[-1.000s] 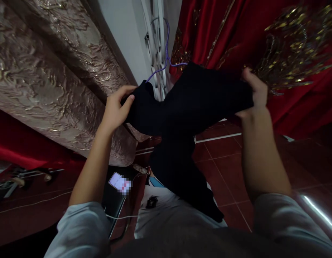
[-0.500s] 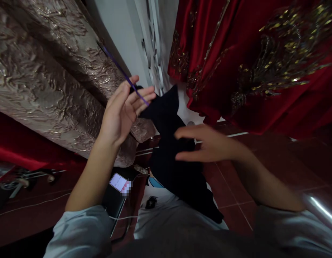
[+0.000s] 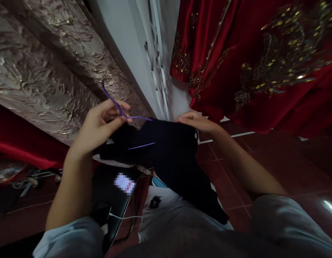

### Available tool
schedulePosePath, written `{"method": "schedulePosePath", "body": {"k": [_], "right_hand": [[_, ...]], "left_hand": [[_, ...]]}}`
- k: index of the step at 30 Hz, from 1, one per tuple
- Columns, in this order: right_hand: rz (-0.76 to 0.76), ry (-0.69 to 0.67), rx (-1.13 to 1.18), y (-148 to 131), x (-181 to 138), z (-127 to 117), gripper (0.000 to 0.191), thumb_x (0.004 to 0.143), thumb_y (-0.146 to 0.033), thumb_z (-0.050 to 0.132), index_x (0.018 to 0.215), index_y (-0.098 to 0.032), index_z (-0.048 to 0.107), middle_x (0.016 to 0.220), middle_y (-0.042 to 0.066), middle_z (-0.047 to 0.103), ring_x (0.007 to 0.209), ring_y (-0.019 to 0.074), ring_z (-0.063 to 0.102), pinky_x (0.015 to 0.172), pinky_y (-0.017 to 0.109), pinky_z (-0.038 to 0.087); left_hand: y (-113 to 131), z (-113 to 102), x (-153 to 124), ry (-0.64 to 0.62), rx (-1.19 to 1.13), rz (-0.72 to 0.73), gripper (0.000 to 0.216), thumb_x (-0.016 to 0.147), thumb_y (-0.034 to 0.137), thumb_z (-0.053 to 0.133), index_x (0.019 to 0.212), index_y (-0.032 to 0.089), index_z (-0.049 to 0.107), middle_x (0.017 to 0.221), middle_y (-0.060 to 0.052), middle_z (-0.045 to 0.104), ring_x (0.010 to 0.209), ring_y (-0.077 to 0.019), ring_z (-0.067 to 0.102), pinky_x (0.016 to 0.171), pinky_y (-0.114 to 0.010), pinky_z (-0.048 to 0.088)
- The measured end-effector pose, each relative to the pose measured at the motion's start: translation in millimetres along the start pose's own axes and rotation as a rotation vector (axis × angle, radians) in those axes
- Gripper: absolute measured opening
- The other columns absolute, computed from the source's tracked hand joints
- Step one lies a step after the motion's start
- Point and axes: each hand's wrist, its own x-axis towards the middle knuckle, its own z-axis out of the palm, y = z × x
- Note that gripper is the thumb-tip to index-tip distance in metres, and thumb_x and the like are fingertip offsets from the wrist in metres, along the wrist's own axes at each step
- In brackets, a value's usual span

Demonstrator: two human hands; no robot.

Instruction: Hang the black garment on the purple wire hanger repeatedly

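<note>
My left hand (image 3: 101, 125) pinches the neck of a thin purple clothes hanger (image 3: 137, 117), its hook rising above the fingers. A very dark garment (image 3: 176, 150) lies about the hanger, and a short stretch of the hanger's lower bar shows against the dark cloth. On the far right edge of that garment, my right hand (image 3: 195, 120) closes its fingers. From there the cloth hangs down across my lap. Where the hanger's right end lies is hidden by the fabric.
Shiny beige textured cloth (image 3: 61, 71) hangs at the left. Red satin with gold sequins (image 3: 235, 64) hangs at the right, beside white slatted metalwork (image 3: 157, 61). A lit phone (image 3: 124, 183) lies on a black seat (image 3: 112, 175); a white cable (image 3: 125, 217) runs close by.
My left hand has turned and lowered, closing on the hanger. The right hand has moved up and taken the garment's edge. The cloth is now spread between both hands.
</note>
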Motion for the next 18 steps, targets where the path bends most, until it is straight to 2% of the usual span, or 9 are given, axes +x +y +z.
{"method": "schedulePosePath", "body": {"k": [2, 5, 7, 9, 11, 13, 15, 17, 18], "right_hand": [[0.091, 0.121, 0.227, -4, 2, -7, 0.048, 0.088, -0.066, 0.063, 0.086, -0.019, 0.075, 0.081, 0.006, 0.071, 0.074, 0.0177, 0.067, 0.074, 0.032, 0.057], [0.045, 0.371, 0.316, -25, 13, -23, 0.035, 0.087, -0.054, 0.072, 0.081, -0.019, 0.071, 0.074, 0.003, 0.068, 0.066, 0.0143, 0.064, 0.064, 0.027, 0.052], [-0.033, 0.522, 0.295, -44, 26, -33, 0.030, 0.094, -0.040, 0.068, 0.073, -0.018, 0.066, 0.068, 0.002, 0.064, 0.062, 0.0129, 0.061, 0.062, 0.026, 0.050], [-0.108, 0.662, 0.299, -63, 38, -43, 0.036, 0.101, -0.027, 0.056, 0.067, -0.018, 0.061, 0.061, 0.001, 0.060, 0.057, 0.0114, 0.057, 0.062, 0.026, 0.048], [-0.167, 0.786, 0.310, -77, 45, -54, 0.041, 0.104, -0.020, 0.050, 0.063, -0.019, 0.055, 0.056, -0.001, 0.055, 0.055, 0.0100, 0.054, 0.064, 0.025, 0.048], [-0.176, 0.881, 0.317, -82, 41, -63, 0.043, 0.104, -0.017, 0.050, 0.061, -0.020, 0.052, 0.053, -0.003, 0.050, 0.053, 0.0083, 0.050, 0.065, 0.023, 0.046], [-0.165, 0.950, 0.322, -78, 29, -68, 0.044, 0.103, -0.016, 0.052, 0.059, -0.020, 0.051, 0.053, -0.004, 0.047, 0.049, 0.0067, 0.044, 0.061, 0.023, 0.043], [-0.178, 0.996, 0.321, -68, 11, -69, 0.043, 0.098, -0.019, 0.060, 0.056, -0.021, 0.050, 0.054, -0.005, 0.047, 0.047, 0.0060, 0.038, 0.058, 0.024, 0.041], [-0.203, 1.013, 0.316, -61, 2, -68, 0.042, 0.094, -0.023, 0.066, 0.055, -0.022, 0.050, 0.055, -0.005, 0.047, 0.048, 0.0062, 0.038, 0.058, 0.025, 0.040]], "left_hand": [[-19, 5, 21, 0.150, -0.048, 0.014, 0.038, 0.081, 0.037, 0.080, 0.115, 0.023, 0.068, 0.091, -0.006, 0.074, 0.072, -0.0186, 0.066, 0.066, -0.037, 0.057], [-41, 13, 47, 0.320, -0.047, 0.122, 0.056, 0.074, 0.047, 0.086, 0.118, 0.022, 0.064, 0.101, -0.008, 0.072, 0.079, -0.0198, 0.067, 0.076, -0.044, 0.060], [-42, 20, 53, 0.471, 0.008, 0.254, 0.061, 0.077, 0.049, 0.084, 0.126, 0.023, 0.060, 0.119, -0.009, 0.069, 0.101, -0.0233, 0.069, 0.094, -0.048, 0.058], [-34, 27, 48, 0.662, 0.112, 0.393, 0.054, 0.087, 0.050, 0.075, 0.133, 0.026, 0.058, 0.132, -0.008, 0.063, 0.120, -0.0252, 0.063, 0.106, -0.048, 0.052], [-23, 36, 34, 0.789, 0.226, 0.523, 0.043, 0.096, 0.049, 0.061, 0.134, 0.029, 0.059, 0.127, -0.005, 0.063, 0.121, -0.0259, 0.063, 0.106, -0.048, 0.049], [-17, 47, 17, 0.714, 0.309, 0.588, 0.035, 0.101, 0.043, 0.052, 0.131, 0.031, 0.064, 0.113, -0.003, 0.068, 0.110, -0.0247, 0.067, 0.102, -0.046, 0.050], [-18, 60, 3, 0.446, 0.367, 0.526, 0.035, 0.101, 0.033, 0.051, 0.134, 0.030, 0.064, 0.110, -0.003, 0.072, 0.102, -0.0229, 0.070, 0.099, -0.041, 0.052], [-23, 77, -5, 0.151, 0.419, 0.374, 0.042, 0.101, 0.026, 0.050, 0.141, 0.028, 0.060, 0.118, -0.005, 0.073, 0.101, -0.0220, 0.071, 0.095, -0.037, 0.054], [-26, 85, -8, 0.051, 0.443, 0.313, 0.044, 0.101, 0.025, 0.049, 0.145, 0.028, 0.057, 0.122, -0.006, 0.073, 0.102, -0.0224, 0.071, 0.094, -0.037, 0.055]]}}
